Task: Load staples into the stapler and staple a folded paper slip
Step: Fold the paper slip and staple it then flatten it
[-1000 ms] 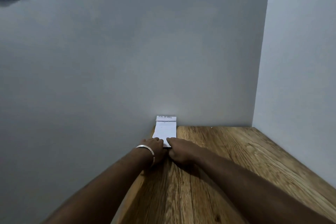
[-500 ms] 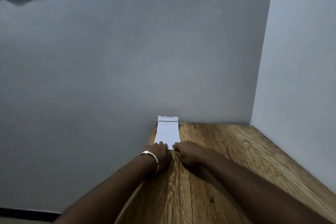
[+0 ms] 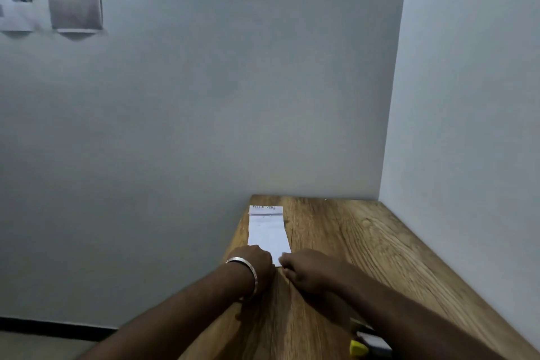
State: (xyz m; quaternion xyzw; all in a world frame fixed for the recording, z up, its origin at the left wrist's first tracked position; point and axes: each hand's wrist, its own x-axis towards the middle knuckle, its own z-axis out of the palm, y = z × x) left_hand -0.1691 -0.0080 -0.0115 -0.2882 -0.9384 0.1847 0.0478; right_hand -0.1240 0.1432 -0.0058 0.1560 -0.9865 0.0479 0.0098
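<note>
Folding step in hand: paper slip [image 3: 268,232] flat on the wooden desk [image 3: 365,257], lower centre of the frame, near its left edge. Left hand [image 3: 257,264] and right hand [image 3: 306,270] both at the slip's near edge, fingers curled and seemingly pinching it, though cannot tell for sure. Lower right, a yellow-tipped object [image 3: 366,346], possibly the stapler. Next, probably: crease the fold, then reach for it.

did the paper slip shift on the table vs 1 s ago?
Yes. The paper slip has come toward the person: its far end, then against the wall, now lies short of the wooden table's back edge.
</note>
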